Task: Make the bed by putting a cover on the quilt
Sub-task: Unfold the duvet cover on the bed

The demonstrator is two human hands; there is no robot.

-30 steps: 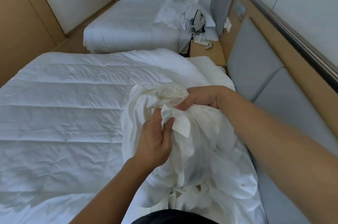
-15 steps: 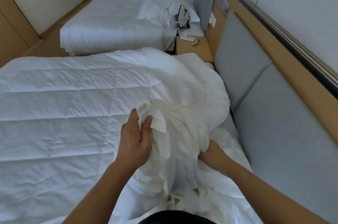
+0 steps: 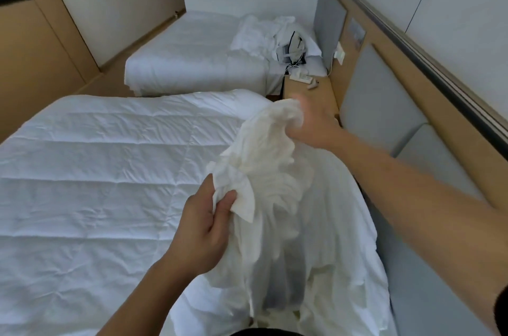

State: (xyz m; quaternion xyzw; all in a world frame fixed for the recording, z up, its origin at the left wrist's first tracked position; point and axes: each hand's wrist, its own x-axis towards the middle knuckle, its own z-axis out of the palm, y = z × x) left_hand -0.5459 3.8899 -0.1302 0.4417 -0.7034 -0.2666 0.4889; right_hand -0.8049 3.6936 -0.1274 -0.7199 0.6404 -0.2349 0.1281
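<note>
Sorting the bunched cover (image 3: pixel 269 179) over the right edge of the quilt (image 3: pixel 96 171).
My left hand (image 3: pixel 203 228) is pinching one corner; my blurred right hand (image 3: pixel 310 124) is clutching gathered fabric. I should be tracing the hem outward, untwisted, finding the opening.

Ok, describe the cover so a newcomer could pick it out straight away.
Start at the big, flat, stitched white quilt nearest the camera. At its right side both hands hold up a bunched cloth: the left hand pinches a lower fold, the right hand grips the top. That is the cover: creamier, thinner and crumpled, unlike the quilt.
</note>
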